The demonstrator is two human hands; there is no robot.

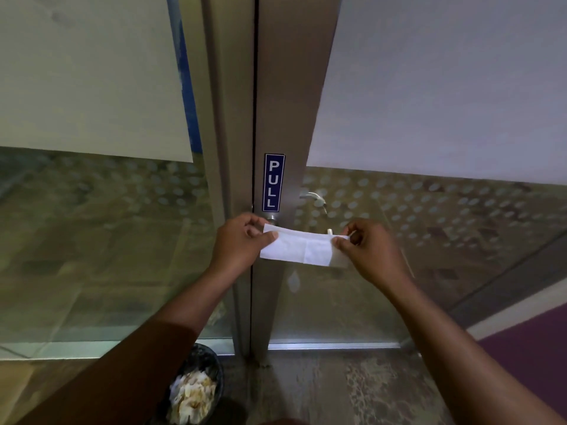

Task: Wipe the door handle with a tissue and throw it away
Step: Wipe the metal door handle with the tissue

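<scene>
Down at the bottom there's a dark round bin on the floor, left of the door gap, w/ a heap of crumpled whitish paper in it, looks maybe half full but the left arm covers part of it. Now the tissue: it's a white folded strip stretched out in front of the door frame, long axis running left-right, tilting a bit lower toward the right end. Left hand pinches the left end btwn thumb and fingers, right hand pinches the right end the same way, so both hands are gripping it and it's held taut btwn them. It hangs right in front of the door handle, which is mostly hidden behind it, only a small metal stub pokes up above the top edge. Just above the left end there's a round metal lock bit, and over that a blue PULL sticker reading top to bottom. A second curved handle shows thru the glass further up.
</scene>
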